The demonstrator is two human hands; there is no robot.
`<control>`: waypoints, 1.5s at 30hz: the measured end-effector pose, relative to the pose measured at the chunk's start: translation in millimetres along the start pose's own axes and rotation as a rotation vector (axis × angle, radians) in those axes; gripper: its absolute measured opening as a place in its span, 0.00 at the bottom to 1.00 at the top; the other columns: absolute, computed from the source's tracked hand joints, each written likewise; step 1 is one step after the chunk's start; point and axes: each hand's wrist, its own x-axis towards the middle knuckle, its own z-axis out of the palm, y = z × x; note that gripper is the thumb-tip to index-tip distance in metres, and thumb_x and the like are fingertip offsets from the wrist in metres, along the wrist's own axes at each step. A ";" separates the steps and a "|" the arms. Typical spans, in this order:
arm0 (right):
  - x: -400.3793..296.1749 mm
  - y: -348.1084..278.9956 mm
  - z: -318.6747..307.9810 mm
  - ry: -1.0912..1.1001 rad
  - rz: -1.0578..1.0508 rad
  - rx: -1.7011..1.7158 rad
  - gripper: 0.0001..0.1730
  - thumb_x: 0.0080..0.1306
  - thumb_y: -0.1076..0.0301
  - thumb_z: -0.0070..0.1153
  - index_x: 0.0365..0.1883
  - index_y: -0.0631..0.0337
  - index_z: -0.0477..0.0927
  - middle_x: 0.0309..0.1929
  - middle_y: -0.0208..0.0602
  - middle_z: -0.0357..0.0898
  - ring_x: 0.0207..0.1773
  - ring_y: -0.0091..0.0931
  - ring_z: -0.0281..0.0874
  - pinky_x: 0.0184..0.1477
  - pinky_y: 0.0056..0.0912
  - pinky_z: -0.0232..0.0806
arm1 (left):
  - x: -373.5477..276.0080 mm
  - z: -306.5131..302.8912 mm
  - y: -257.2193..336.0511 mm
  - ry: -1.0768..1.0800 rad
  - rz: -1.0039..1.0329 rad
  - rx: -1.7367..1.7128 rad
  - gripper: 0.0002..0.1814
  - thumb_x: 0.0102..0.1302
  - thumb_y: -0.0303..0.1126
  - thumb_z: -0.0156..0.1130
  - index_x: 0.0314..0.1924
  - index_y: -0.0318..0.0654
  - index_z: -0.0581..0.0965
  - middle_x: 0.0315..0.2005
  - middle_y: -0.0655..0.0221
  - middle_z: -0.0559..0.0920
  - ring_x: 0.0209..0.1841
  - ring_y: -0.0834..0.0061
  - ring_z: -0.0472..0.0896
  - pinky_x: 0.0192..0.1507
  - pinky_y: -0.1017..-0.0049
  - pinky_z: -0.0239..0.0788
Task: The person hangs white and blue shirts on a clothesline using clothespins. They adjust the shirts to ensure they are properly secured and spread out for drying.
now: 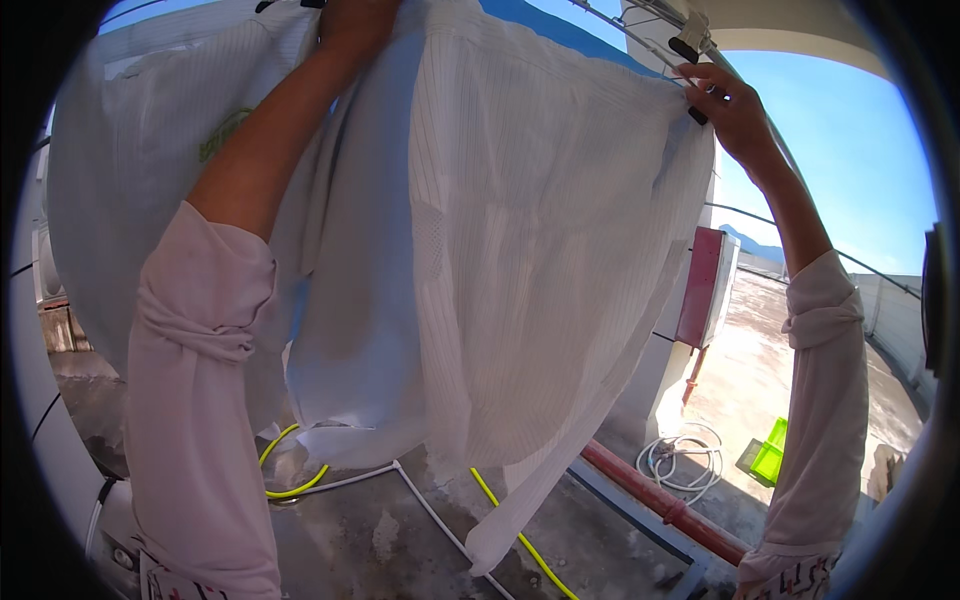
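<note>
A large white striped cloth (547,247) hangs before me from a metal drying rack (630,34), its lower end trailing to a narrow point. At its upper right corner my right hand (724,109) is raised, fingers closed around a black-tipped clip (697,115) at the cloth's edge. Another clip (690,37) hangs just above those fingers. My left hand (358,26) reaches up to the top of the cloth; its fingers are cut off by the upper edge of the view. Left of it hangs more pale fabric (165,172) with a green mark, partly behind my forearm.
Below run a yellow hose (536,559), a white pipe (435,510) and a red pipe (637,480) along the concrete floor. To the right are a coiled white hose (679,465), a bright green plastic container (770,454) and a red box (701,289) on a pillar.
</note>
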 end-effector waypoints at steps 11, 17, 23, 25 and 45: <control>-1.1 26.2 -13.0 0.078 -0.301 -0.272 0.14 0.70 0.66 0.60 0.54 0.53 0.81 0.45 0.39 0.82 0.43 0.33 0.82 0.50 0.34 0.75 | -3.3 60.6 33.0 -0.380 -0.576 -0.750 0.16 0.71 0.40 0.61 0.51 0.38 0.81 0.39 0.68 0.84 0.40 0.75 0.81 0.42 0.71 0.74; -19.6 4.0 -42.3 0.398 0.042 -0.257 0.19 0.70 0.62 0.59 0.58 0.54 0.79 0.56 0.35 0.81 0.51 0.28 0.81 0.53 0.34 0.73 | -35.2 62.4 48.5 -0.208 -0.580 -0.718 0.17 0.68 0.42 0.64 0.48 0.37 0.83 0.34 0.70 0.85 0.35 0.74 0.81 0.38 0.71 0.72; -13.1 -77.4 -62.3 0.736 -0.529 -0.385 0.13 0.69 0.67 0.58 0.51 0.51 0.81 0.54 0.33 0.82 0.51 0.29 0.80 0.54 0.32 0.73 | -88.1 65.9 49.7 -0.153 -0.457 -0.357 0.29 0.70 0.57 0.56 0.54 0.38 0.80 0.46 0.59 0.84 0.47 0.60 0.83 0.54 0.55 0.73; 0.2 -114.2 -50.5 0.468 -0.811 -0.747 0.14 0.72 0.60 0.57 0.53 0.50 0.81 0.53 0.35 0.84 0.46 0.31 0.84 0.51 0.35 0.77 | -105.0 65.0 62.6 -0.178 -0.394 -0.430 0.28 0.70 0.56 0.58 0.52 0.37 0.81 0.44 0.60 0.85 0.46 0.63 0.84 0.51 0.60 0.75; 109.5 -127.1 27.3 -0.422 -0.180 0.112 0.19 0.72 0.55 0.58 0.42 0.64 0.85 0.35 0.36 0.84 0.39 0.23 0.77 0.45 0.29 0.71 | -109.6 84.3 134.9 -0.199 -0.349 -0.520 0.20 0.72 0.48 0.60 0.45 0.35 0.82 0.36 0.55 0.86 0.36 0.62 0.85 0.45 0.66 0.79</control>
